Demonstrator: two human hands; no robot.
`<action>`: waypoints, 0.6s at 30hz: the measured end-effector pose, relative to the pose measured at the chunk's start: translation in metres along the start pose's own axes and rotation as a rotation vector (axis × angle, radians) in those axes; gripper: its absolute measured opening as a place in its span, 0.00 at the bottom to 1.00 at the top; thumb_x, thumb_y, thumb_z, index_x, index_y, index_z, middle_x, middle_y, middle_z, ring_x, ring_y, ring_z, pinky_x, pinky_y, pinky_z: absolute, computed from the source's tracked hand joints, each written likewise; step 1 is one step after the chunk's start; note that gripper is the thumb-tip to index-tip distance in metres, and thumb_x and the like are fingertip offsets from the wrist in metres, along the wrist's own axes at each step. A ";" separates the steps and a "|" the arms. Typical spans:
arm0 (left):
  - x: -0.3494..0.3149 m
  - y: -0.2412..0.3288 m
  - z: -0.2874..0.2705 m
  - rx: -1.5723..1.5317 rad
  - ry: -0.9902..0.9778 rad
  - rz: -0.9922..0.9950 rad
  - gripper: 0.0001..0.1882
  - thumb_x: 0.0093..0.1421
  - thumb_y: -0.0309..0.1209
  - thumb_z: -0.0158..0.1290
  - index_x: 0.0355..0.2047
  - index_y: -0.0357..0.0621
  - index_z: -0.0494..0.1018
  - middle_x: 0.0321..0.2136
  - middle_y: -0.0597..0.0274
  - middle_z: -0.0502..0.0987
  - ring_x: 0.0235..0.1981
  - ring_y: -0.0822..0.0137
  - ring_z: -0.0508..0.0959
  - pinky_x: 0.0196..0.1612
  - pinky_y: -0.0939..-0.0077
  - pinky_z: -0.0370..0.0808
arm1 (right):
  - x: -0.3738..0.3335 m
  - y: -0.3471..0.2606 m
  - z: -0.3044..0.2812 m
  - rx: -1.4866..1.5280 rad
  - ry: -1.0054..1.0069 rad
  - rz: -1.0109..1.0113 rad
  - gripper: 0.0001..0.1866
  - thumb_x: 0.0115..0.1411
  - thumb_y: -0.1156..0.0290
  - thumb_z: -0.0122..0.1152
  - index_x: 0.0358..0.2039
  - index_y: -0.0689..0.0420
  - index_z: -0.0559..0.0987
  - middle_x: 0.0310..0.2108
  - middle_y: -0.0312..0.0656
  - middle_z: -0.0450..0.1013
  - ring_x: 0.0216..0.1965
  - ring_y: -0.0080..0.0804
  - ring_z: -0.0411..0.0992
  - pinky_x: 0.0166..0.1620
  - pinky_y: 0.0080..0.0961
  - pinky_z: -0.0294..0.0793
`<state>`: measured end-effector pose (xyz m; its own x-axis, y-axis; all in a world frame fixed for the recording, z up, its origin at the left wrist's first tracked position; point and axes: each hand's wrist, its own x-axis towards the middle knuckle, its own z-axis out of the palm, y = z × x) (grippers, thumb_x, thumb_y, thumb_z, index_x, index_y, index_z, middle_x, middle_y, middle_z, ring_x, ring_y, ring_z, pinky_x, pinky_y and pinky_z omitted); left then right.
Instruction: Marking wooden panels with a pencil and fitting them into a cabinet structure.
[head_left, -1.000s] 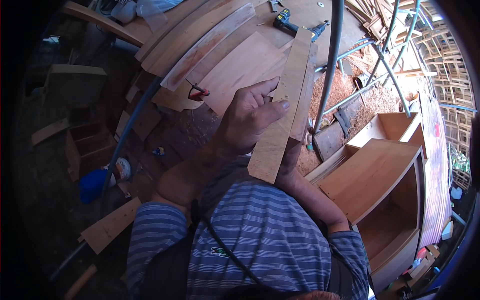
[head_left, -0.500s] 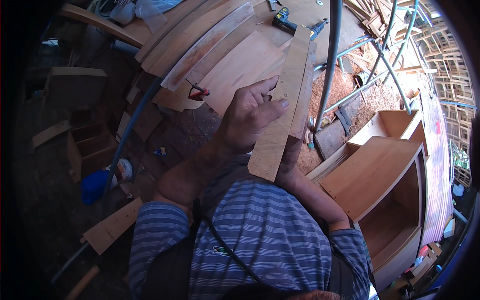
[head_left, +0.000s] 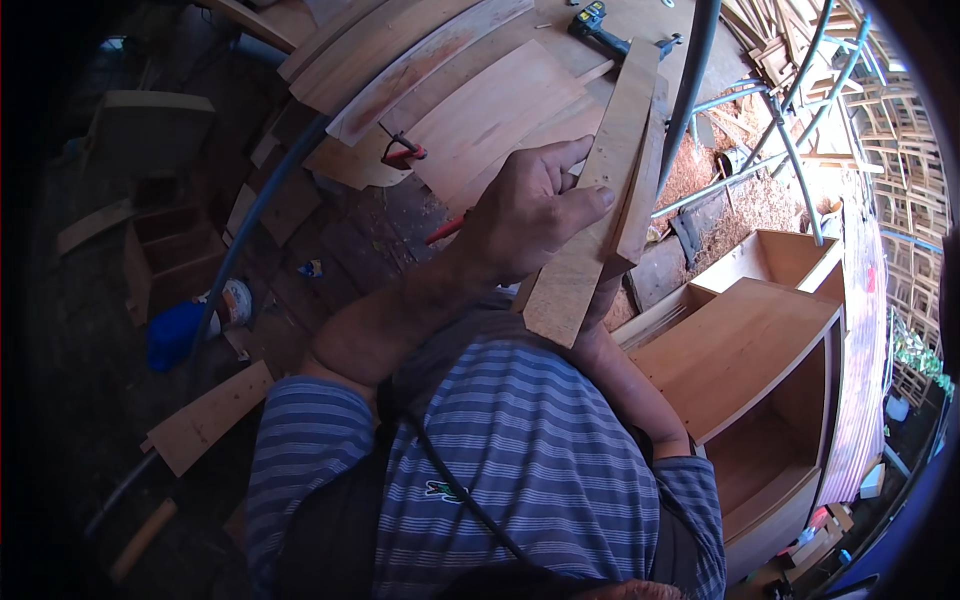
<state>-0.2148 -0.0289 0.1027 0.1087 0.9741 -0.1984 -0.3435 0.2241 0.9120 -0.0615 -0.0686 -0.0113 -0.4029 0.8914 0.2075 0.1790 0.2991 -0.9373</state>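
Note:
A long pale wooden plank [head_left: 600, 190] slants up and away in front of my chest. My left hand [head_left: 540, 210] is closed on its left edge, thumb lying across the top face and fingers around the side. A second, thicker wooden plank [head_left: 636, 215] lies against its right side, slightly lower, with a narrow gap between the two. My right hand [head_left: 597, 308] holds this pair from underneath at the near end; the planks cover its fingers.
A blue-grey metal pole [head_left: 690, 90] rises just right of the planks' far end. Beyond are a cordless drill [head_left: 597, 30], a workbench with flat panels [head_left: 500, 95] and a red clamp [head_left: 403, 153]. Wooden cabinets [head_left: 735, 335] stand at right, with wood shavings [head_left: 745, 205] behind.
Both hands and the planks have moved slightly to the right. The two planks have turned against each other, so a gap now shows between them. A red bar shows beside my left wrist.

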 end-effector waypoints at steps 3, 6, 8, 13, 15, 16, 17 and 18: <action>0.000 0.010 -0.001 0.039 0.001 -0.029 0.27 0.60 0.26 0.51 0.57 0.21 0.60 0.38 0.50 0.79 0.35 0.77 0.78 0.37 0.85 0.75 | -0.003 -0.002 0.001 -0.027 -0.023 -0.008 0.49 0.56 0.42 0.58 0.66 0.60 0.47 0.61 0.51 0.55 0.62 0.42 0.57 0.62 0.39 0.59; -0.002 0.001 -0.004 0.048 0.011 -0.032 0.28 0.61 0.26 0.51 0.58 0.21 0.59 0.37 0.51 0.79 0.34 0.77 0.78 0.36 0.86 0.75 | -0.003 -0.001 -0.002 -0.047 -0.045 -0.024 0.49 0.57 0.40 0.57 0.66 0.59 0.48 0.60 0.49 0.56 0.62 0.40 0.58 0.61 0.38 0.61; -0.001 -0.009 -0.008 0.000 0.014 -0.009 0.28 0.61 0.26 0.50 0.58 0.20 0.58 0.37 0.51 0.79 0.34 0.77 0.78 0.35 0.87 0.74 | -0.001 0.003 -0.009 -0.061 -0.058 -0.036 0.49 0.57 0.39 0.56 0.66 0.58 0.48 0.60 0.48 0.57 0.61 0.38 0.59 0.61 0.37 0.62; -0.004 -0.015 0.000 -0.068 0.024 -0.055 0.29 0.63 0.25 0.48 0.61 0.23 0.54 0.39 0.49 0.79 0.36 0.74 0.79 0.39 0.85 0.76 | -0.004 0.012 -0.035 -0.021 -0.015 -0.194 0.54 0.54 0.36 0.59 0.66 0.62 0.49 0.61 0.50 0.56 0.62 0.42 0.58 0.61 0.39 0.60; -0.002 -0.027 0.000 -0.068 0.008 -0.055 0.29 0.63 0.25 0.48 0.62 0.25 0.54 0.40 0.49 0.78 0.38 0.73 0.79 0.40 0.83 0.76 | 0.011 0.016 -0.041 0.022 0.103 -0.284 0.54 0.53 0.35 0.58 0.65 0.64 0.52 0.62 0.54 0.54 0.60 0.45 0.59 0.59 0.41 0.60; -0.001 -0.034 -0.001 -0.065 -0.016 -0.057 0.29 0.64 0.24 0.48 0.63 0.26 0.53 0.41 0.48 0.78 0.39 0.71 0.79 0.42 0.81 0.77 | 0.020 0.014 -0.044 0.062 0.228 -0.372 0.54 0.51 0.33 0.57 0.64 0.65 0.55 0.62 0.57 0.53 0.58 0.48 0.59 0.58 0.44 0.60; -0.001 -0.041 -0.002 -0.065 -0.019 -0.061 0.29 0.64 0.24 0.48 0.63 0.26 0.53 0.41 0.48 0.78 0.39 0.71 0.79 0.42 0.81 0.77 | 0.026 0.011 -0.049 0.061 0.232 -0.369 0.54 0.51 0.33 0.57 0.64 0.65 0.55 0.62 0.57 0.53 0.58 0.48 0.59 0.58 0.44 0.60; -0.001 -0.047 -0.004 -0.053 -0.010 -0.061 0.29 0.64 0.24 0.47 0.63 0.27 0.53 0.42 0.47 0.77 0.40 0.71 0.78 0.43 0.80 0.78 | 0.032 0.008 -0.055 -0.152 0.225 -0.394 0.54 0.52 0.32 0.55 0.64 0.65 0.55 0.62 0.58 0.53 0.57 0.48 0.59 0.58 0.44 0.60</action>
<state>-0.2022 -0.0405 0.0588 0.1400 0.9583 -0.2492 -0.3850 0.2846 0.8779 -0.0239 -0.0187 0.0034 -0.2647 0.7465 0.6105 0.1872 0.6608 -0.7269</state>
